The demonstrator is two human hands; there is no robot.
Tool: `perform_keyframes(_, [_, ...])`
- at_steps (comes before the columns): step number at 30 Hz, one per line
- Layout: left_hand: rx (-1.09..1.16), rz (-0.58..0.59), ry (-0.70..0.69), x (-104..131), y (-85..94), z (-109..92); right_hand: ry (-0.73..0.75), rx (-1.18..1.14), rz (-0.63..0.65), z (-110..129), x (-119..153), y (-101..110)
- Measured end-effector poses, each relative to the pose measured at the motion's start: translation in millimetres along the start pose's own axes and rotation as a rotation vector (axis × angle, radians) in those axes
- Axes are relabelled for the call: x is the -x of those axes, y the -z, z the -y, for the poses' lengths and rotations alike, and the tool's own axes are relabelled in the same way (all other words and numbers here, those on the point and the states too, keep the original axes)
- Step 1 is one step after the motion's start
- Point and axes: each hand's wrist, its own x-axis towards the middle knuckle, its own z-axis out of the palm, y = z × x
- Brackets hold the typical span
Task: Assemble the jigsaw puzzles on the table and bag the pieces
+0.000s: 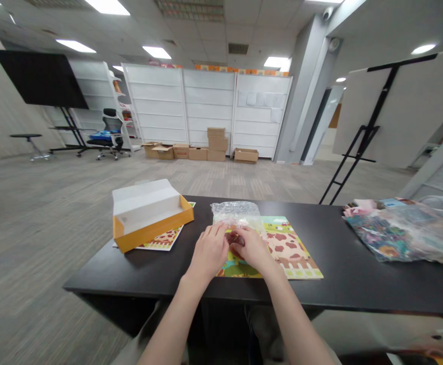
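Observation:
My left hand (211, 248) and my right hand (255, 247) meet over a colourful picture board (292, 251) printed with a brown-spotted cow pattern, a white fence and green grass. Between my curled fingers is a small dark reddish-brown piece (235, 238), and both hands grip it. Its exact kind is too small to make out, and my fingers cover part of it. Just beyond my fingertips, clear bubble wrap (235, 209) lies across the board's far left edge.
An open yellow box with white lining (149, 230) rests on another cow-print sheet (168, 242) at the left. Plastic-bagged items (400, 230) are piled on the right of the black table (343, 284). Cardboard boxes (217, 147) and a whiteboard stand (362, 137) are farther off.

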Motion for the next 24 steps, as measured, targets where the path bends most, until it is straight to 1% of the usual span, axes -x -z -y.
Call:
perform_keyframes(5, [0.008, 0.044, -0.045, 4, 7.3, 0, -0.073, 0.168, 0.039, 10, -6, 2])
perform_keyframes(8, [0.014, 0.078, -0.092, 5, 12.3, -3, -0.162, 0.279, 0.020, 16, -14, -3])
perform_keyframes(10, [0.008, 0.090, -0.095, 5, 14.7, -4, -0.221, 0.319, 0.009, 18, -18, -7])
perform_keyframes(11, [0.006, 0.091, -0.091, 5, 15.4, -4, -0.227, 0.317, 0.012, 18, -19, -8])
perform_keyframes(14, [0.007, 0.082, -0.077, 6, 14.9, -2, -0.144, 0.246, 0.040, 15, -19, -8])
perform_keyframes(20, [0.009, 0.061, -0.023, 7, 9.7, 8, 0.155, -0.012, 0.000, 6, -13, -1])
perform_keyframes(22, [-0.002, 0.067, 0.009, 7, 10.2, 11, 0.188, -0.114, 0.002, 2, -6, 7])
perform_keyframes(24, [-0.005, 0.042, 0.021, 7, 12.4, 11, 0.147, -0.214, 0.004, -1, 6, 21])
